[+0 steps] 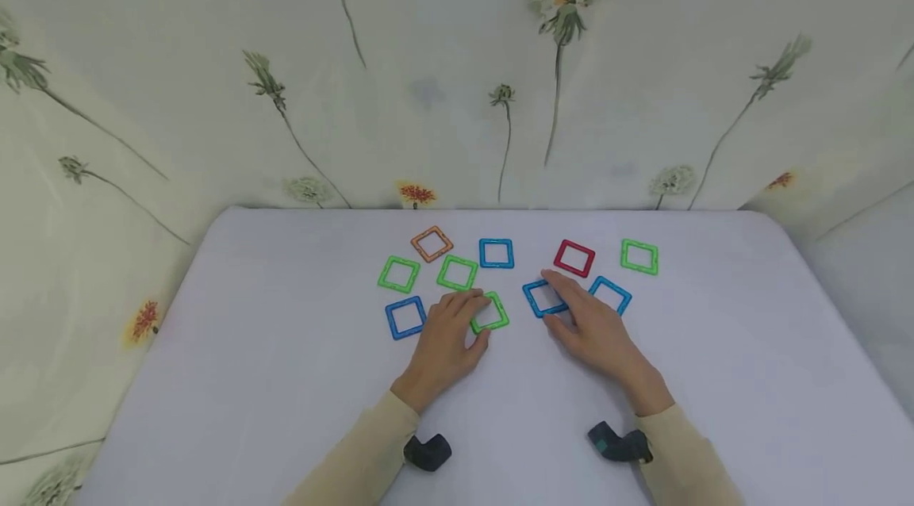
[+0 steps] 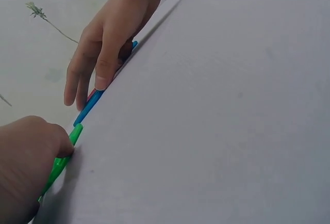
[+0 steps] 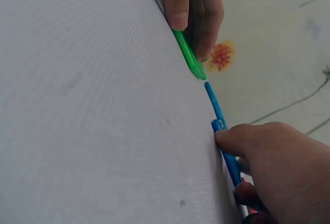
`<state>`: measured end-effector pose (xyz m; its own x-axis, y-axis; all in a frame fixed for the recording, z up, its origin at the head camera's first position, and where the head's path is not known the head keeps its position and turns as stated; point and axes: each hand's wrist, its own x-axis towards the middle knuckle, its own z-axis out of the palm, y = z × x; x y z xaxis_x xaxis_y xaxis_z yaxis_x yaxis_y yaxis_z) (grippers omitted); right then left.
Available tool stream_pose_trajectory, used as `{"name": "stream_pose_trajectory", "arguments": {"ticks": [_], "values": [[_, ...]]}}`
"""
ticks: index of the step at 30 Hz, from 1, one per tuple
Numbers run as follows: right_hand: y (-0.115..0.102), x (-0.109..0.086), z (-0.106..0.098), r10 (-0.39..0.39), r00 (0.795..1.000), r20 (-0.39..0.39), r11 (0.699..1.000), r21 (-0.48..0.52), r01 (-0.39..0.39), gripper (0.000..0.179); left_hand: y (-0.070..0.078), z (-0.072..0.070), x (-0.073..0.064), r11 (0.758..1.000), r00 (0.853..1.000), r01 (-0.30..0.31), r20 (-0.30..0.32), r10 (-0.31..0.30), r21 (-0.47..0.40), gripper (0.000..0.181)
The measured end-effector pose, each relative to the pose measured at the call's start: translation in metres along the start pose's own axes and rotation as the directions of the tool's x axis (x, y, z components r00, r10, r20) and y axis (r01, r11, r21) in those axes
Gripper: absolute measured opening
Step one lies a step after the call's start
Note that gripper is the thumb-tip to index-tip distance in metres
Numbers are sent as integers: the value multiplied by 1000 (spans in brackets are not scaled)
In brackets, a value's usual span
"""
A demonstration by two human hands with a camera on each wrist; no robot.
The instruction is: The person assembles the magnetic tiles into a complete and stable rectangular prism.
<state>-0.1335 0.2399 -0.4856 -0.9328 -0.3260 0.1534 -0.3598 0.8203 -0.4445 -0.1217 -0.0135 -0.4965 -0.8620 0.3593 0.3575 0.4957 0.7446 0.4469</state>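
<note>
Over a green square magnetic tile (image 1: 501,308), an open frame, my left hand (image 1: 444,335) grips the near edge with the thumb and the far edge with the fingers. The hand covers the tile's left part. To its right, my right hand (image 1: 598,331) holds a blue square tile (image 1: 531,301) between the thumb at its near edge and fingers at its far edge. Both held tiles lie at the tabletop, a small gap apart. The right wrist view shows the left thumb against the green tile (image 3: 186,51) and the right thumb on the blue tile (image 3: 230,164).
Around the left hand lie a blue tile (image 1: 390,323), two green tiles (image 1: 385,270), an orange tile (image 1: 420,251) and another blue tile (image 1: 481,254). Near the right hand are a red tile (image 1: 559,253), a green tile (image 1: 624,254) and a blue tile (image 1: 616,287). The white table (image 1: 250,331) meets a flowered backdrop.
</note>
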Motion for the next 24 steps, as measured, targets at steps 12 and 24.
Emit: {"name": "stream_pose_trajectory", "arguments": {"ticks": [12, 24], "values": [[0, 2, -2, 26, 1000, -17, 1000, 7, -26, 60, 0, -4, 1, 999, 998, -46, 43, 47, -23, 42], [1, -3, 4, 35, 998, -54, 999, -9, -36, 61, 4, -4, -5, 998, 997, -12, 75, 17, -66, 43]]}}
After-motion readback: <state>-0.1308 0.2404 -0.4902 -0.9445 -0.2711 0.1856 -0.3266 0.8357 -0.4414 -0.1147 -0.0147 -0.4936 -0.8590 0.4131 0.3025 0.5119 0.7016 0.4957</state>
